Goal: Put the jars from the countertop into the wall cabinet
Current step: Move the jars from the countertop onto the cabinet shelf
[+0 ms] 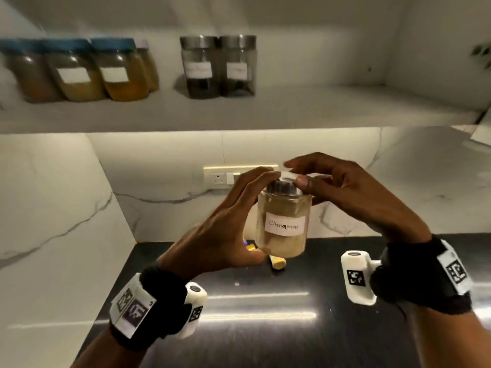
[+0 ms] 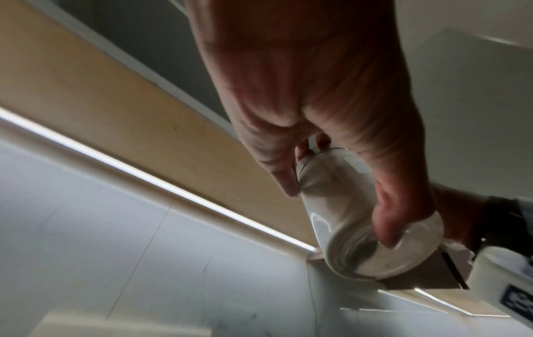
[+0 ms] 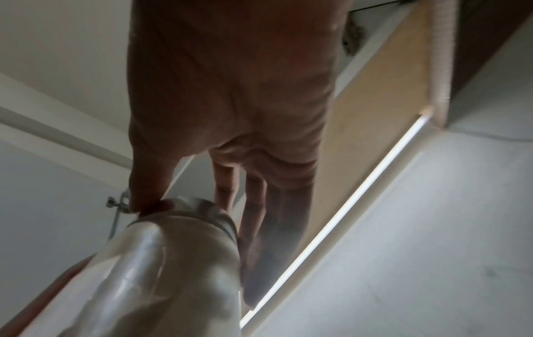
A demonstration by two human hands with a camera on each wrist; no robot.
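A glass jar (image 1: pixel 281 229) of tan powder, with a metal lid and a white label reading "Cinnamon", hangs upright above the black countertop (image 1: pixel 265 328). My left hand (image 1: pixel 239 224) grips its body from the left. The thumb (image 2: pixel 386 223) lies across the base of the jar (image 2: pixel 331 205) and the fingers reach up behind it. My right hand (image 1: pixel 297 176) pinches the lid from the right. In the right wrist view the thumb (image 3: pixel 147 200) presses the lid's edge and the jar (image 3: pixel 173 262) fills the lower left. The open wall cabinet shelf (image 1: pixel 318 107) is above.
On the shelf, several blue-lidded jars (image 1: pixel 119 73) of yellow-brown contents stand at the left and two metal-lidded jars (image 1: pixel 218 67) of dark contents in the middle. The shelf's right half is bare. A small yellow object (image 1: pixel 277 262) lies on the countertop under the jar. A socket panel (image 1: pixel 220 177) is on the back wall.
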